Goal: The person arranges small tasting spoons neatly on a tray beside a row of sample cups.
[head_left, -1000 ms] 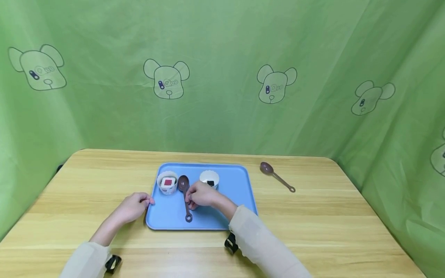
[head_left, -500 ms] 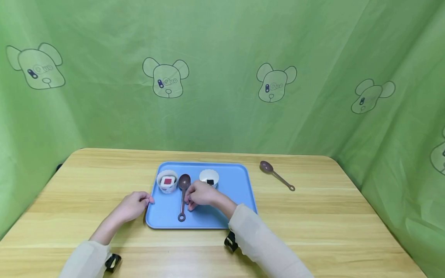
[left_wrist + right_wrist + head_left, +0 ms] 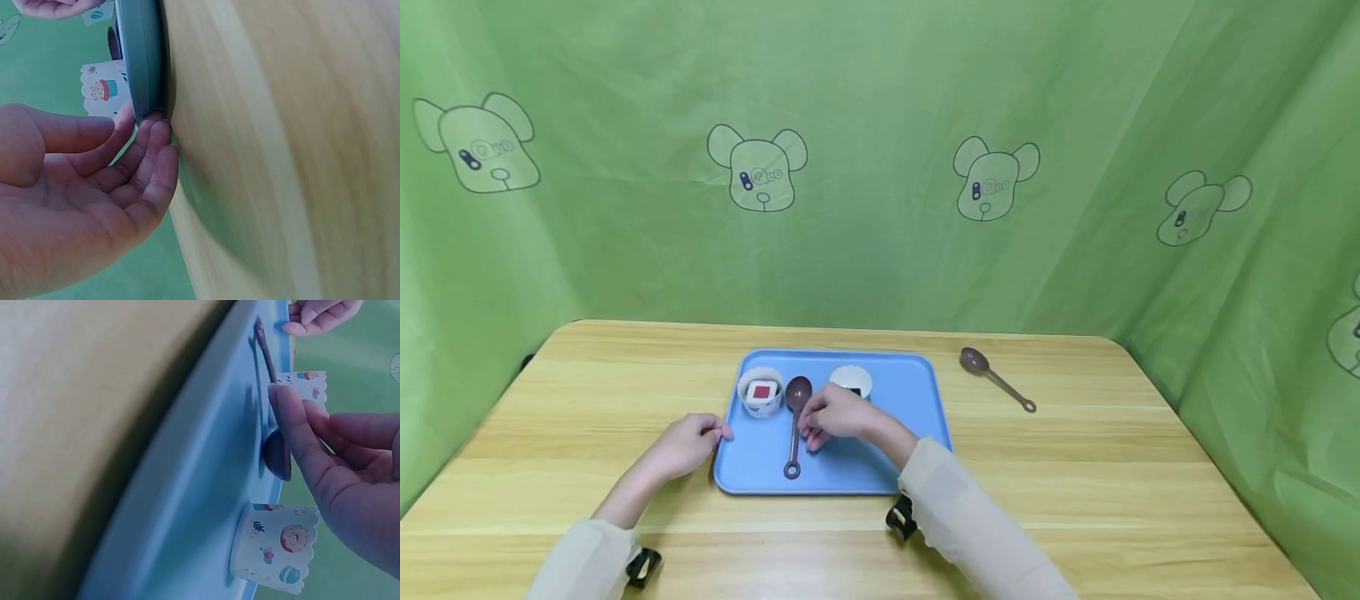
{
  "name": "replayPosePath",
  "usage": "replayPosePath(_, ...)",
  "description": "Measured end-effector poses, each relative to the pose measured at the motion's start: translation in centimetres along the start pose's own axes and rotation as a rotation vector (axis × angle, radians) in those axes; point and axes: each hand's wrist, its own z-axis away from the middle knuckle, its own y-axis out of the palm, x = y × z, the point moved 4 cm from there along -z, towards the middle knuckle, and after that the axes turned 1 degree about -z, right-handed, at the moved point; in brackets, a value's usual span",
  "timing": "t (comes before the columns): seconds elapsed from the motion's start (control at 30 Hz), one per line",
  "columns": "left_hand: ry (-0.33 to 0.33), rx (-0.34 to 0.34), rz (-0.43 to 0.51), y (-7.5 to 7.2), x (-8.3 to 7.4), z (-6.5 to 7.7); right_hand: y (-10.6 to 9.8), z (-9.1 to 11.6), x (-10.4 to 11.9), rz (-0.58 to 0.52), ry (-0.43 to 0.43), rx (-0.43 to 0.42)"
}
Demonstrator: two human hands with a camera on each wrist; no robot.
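Moved since a second ago: one brown ring-ended spoon [image 3: 794, 429], its handle end swung leftward on the tray [image 3: 760, 462].

Contents, left to right:

Sleeves, two, pale; first of them [image 3: 583, 567] at lower left, with one of two black wrist devices [image 3: 643, 567].

Hands, two. Left hand [image 3: 688, 443]: fingers curved, holding the tray's left edge.

Tray, one, blue, rectangular, flat on the table [image 3: 1112, 467].

Baking cups, two, white, scalloped, printed with sweets. Left cup [image 3: 763, 410]: upright on the tray, holding one white block [image 3: 762, 393] with a red square.

Spoons, two. First, on the tray, just right of the left cup, bowl away from the person.

Right hand [image 3: 838, 412]: fingers loose, gripping nothing, right beside the first spoon; contact cannot be told.

Right cup [image 3: 850, 377]: upright, partly covered by that hand; one black-marked piece [image 3: 855, 391] inside.

Second spoon [image 3: 1002, 382]: on the table, right of the tray.
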Motion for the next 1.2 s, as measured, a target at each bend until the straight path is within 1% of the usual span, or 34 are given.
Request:
replayPosePath(0.3, -0.006, 0.000, 0.002, 0.0, 0.0, 0.0, -0.8, 0.5, 0.3, -0.001, -0.019, 0.004)
replayPosePath(0.53, 0.005, -0.005, 0.006, 0.0, 0.1, 0.0, -1.8, 1.3, 0.8, 0.022, -0.022, -0.014)
replayPosePath(0.73, 0.011, -0.008, 0.005, 0.0, 0.1, 0.0, -3.0, 1.8, 1.0, 0.030, -0.044, -0.032)
replayPosePath(1.0, 0.009, -0.011, 0.008, 0.0, 0.2, 0.0, -4.7, 2.7, 1.2, 0.053, -0.044, -0.025)
replayPosePath(1.2, 0.021, -0.012, 0.006, 0.0, 0.2, 0.0, -6.0, 3.5, 1.2, 0.038, -0.030, -0.053)
